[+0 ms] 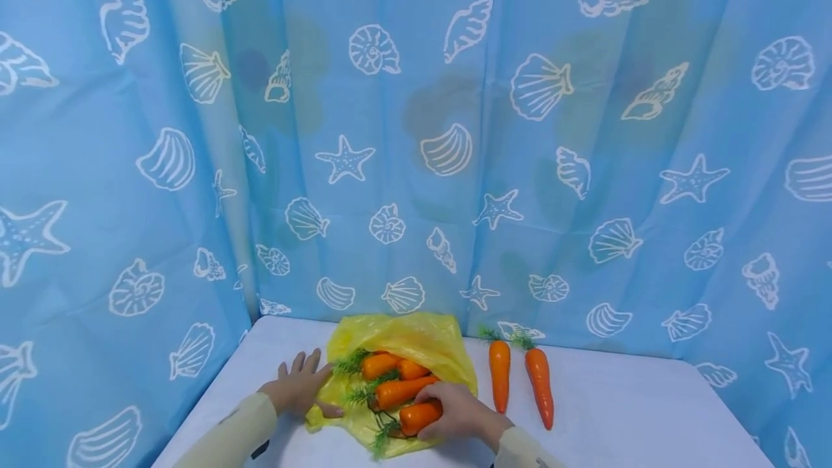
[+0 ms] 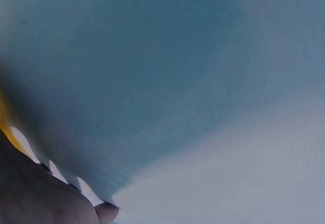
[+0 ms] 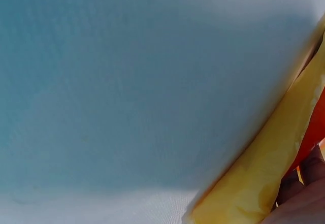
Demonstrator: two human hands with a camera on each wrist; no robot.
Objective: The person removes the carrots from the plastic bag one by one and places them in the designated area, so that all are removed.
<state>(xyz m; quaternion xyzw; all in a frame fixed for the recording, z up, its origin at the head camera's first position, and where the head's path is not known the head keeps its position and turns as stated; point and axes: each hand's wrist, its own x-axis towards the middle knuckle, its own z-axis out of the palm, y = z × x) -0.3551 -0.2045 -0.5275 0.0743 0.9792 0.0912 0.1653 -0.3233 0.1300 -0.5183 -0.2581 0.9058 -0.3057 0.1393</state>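
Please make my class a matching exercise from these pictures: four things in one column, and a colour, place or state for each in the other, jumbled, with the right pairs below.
Things
1. Plastic bag
2. Right grip
3. Curtain
4. Two loose carrots

Descriptions
A. Blue, with a white print
B. On the table, to the right of the bag
C. Yellow
D. Holding a carrot

Right pairs: 1-C, 2-D, 3-A, 4-B

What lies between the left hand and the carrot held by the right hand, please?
In the head view, part of the yellow bag and the green leafy top of that carrot lie between it and the left hand.
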